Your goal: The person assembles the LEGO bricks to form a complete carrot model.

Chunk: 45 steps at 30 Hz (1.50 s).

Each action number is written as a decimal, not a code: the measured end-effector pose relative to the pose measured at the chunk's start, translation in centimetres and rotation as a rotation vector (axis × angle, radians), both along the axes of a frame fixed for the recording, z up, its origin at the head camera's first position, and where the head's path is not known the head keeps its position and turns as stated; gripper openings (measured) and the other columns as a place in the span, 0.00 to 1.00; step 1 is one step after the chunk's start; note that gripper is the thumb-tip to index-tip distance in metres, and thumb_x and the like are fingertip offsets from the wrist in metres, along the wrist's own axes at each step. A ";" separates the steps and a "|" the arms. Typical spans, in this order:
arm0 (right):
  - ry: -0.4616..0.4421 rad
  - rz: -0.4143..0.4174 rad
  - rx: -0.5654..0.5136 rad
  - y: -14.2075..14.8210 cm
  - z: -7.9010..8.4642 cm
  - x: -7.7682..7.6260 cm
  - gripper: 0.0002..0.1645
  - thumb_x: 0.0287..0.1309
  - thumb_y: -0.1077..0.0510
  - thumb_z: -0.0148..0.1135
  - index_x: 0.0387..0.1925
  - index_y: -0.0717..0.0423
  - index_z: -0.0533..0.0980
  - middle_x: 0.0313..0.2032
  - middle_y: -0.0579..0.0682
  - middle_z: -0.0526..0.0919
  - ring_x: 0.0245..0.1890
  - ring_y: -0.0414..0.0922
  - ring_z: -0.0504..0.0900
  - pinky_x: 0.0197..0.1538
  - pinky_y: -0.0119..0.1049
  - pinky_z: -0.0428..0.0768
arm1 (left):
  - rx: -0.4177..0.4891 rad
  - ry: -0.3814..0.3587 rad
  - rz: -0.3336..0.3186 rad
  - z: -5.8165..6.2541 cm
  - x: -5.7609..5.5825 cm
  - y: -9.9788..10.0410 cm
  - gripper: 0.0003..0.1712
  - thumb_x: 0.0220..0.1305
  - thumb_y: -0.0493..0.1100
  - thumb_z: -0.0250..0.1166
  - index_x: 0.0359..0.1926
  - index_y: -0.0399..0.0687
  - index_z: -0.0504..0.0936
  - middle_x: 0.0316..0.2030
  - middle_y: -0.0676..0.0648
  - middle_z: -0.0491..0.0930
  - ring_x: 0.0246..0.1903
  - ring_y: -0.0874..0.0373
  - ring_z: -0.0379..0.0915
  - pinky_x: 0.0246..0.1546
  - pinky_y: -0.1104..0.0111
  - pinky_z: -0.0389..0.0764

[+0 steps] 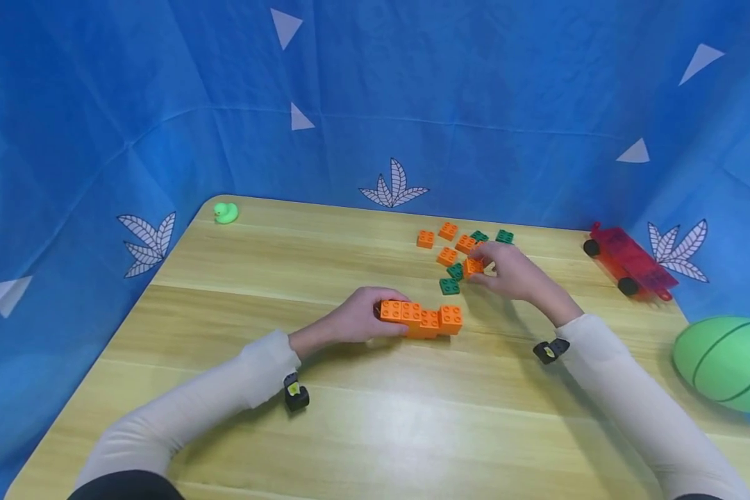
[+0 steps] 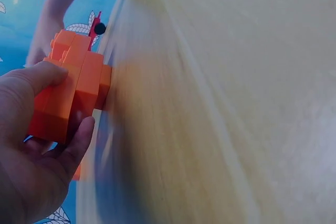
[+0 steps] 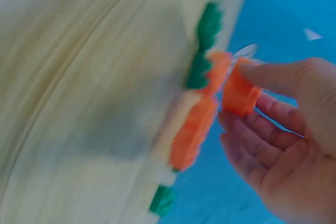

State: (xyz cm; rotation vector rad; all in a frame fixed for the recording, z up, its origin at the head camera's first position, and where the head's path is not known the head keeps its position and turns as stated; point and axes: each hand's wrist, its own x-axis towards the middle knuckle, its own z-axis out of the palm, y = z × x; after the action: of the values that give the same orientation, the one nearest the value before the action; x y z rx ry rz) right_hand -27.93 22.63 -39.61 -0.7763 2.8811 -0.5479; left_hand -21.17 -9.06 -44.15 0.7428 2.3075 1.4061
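Observation:
My left hand [image 1: 367,316] grips the left end of an orange structure [image 1: 420,323] made of several joined toy bricks, near the middle of the table. In the left wrist view the thumb lies along the side of this brick structure [image 2: 71,82] and the fingers curl beneath it. Farther right and back, my right hand [image 1: 509,271] pinches a single orange brick [image 1: 473,267] between thumb and fingers. The right wrist view shows this orange brick [image 3: 240,88] held off the table. Loose orange bricks [image 1: 447,256] and green bricks [image 1: 449,286] lie around the right hand.
A green toy duck [image 1: 226,213] sits at the table's back left corner. At the right back stands a red toy car [image 1: 634,260] with black wheels, and a green ball [image 1: 728,363] rests near the right edge. Blue patterned cloth [image 1: 375,90] hangs behind the wooden table [image 1: 256,278].

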 end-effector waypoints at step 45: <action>-0.110 0.204 -0.159 -7.4 2.1 5.4 0.16 0.51 0.56 0.81 0.41 0.57 0.85 0.38 0.49 0.90 0.38 0.42 0.87 0.45 0.40 0.87 | -0.014 -0.026 -0.034 0.4 -1.5 -0.8 0.23 0.61 0.43 0.76 0.57 0.46 0.85 0.48 0.47 0.87 0.40 0.58 0.78 0.42 0.70 0.83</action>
State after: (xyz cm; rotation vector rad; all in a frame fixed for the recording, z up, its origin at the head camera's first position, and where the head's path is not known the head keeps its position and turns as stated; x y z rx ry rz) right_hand -22.54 15.23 -37.53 -1.0140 2.6423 -0.7730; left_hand -22.64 -9.85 -43.70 0.7517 2.2716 1.3754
